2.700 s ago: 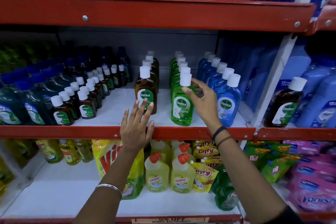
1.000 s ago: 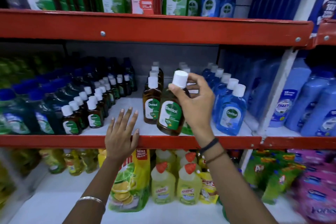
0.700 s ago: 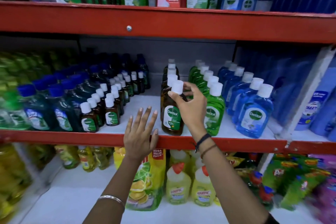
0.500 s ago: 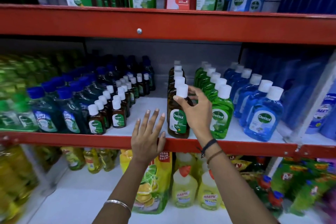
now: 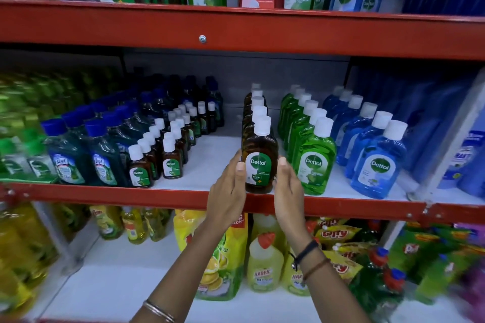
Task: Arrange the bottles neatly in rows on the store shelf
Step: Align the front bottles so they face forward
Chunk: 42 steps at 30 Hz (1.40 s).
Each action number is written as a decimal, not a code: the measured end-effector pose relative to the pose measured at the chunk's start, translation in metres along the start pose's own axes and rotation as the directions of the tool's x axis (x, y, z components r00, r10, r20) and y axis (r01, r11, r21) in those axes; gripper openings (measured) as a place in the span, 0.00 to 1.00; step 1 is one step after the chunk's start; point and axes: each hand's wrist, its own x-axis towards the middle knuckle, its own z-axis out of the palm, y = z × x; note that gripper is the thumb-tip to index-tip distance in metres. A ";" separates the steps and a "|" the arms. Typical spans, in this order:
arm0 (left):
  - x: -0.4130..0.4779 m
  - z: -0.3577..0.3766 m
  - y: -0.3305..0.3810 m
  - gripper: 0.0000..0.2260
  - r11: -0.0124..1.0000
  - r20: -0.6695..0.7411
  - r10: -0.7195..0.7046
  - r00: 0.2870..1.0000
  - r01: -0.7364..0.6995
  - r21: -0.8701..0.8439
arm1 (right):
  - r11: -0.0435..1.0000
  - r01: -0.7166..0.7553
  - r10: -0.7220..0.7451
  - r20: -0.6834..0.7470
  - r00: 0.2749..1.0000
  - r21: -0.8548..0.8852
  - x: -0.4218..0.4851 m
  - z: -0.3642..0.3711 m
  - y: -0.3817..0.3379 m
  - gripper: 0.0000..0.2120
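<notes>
A brown Dettol bottle (image 5: 259, 157) with a white cap stands at the front of a row of brown bottles on the middle shelf (image 5: 210, 198). My left hand (image 5: 228, 189) presses against its left side and my right hand (image 5: 287, 187) against its right side, fingers straight and together. The bottle is upright, its base on the shelf near the front edge. A row of green bottles (image 5: 312, 157) stands right of it, then a row of blue bottles (image 5: 378, 162).
Small brown bottles (image 5: 170, 160) stand in two rows to the left, with dark blue-capped bottles (image 5: 65, 155) beyond. White shelf space lies between the small and large brown rows. The red upper shelf (image 5: 236, 31) carries more bottles. Yellow cleaners and pouches fill the lower shelf.
My right hand set the brown bottle down at the front of its row and slid from the cap to its side. My left hand rose from the shelf edge to the bottle's left side.
</notes>
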 end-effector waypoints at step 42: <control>0.001 0.100 0.082 0.30 0.970 0.181 -0.112 0.977 0.147 -0.193 | 0.992 -0.038 0.032 0.052 0.998 0.119 0.037 -0.126 -0.009 0.29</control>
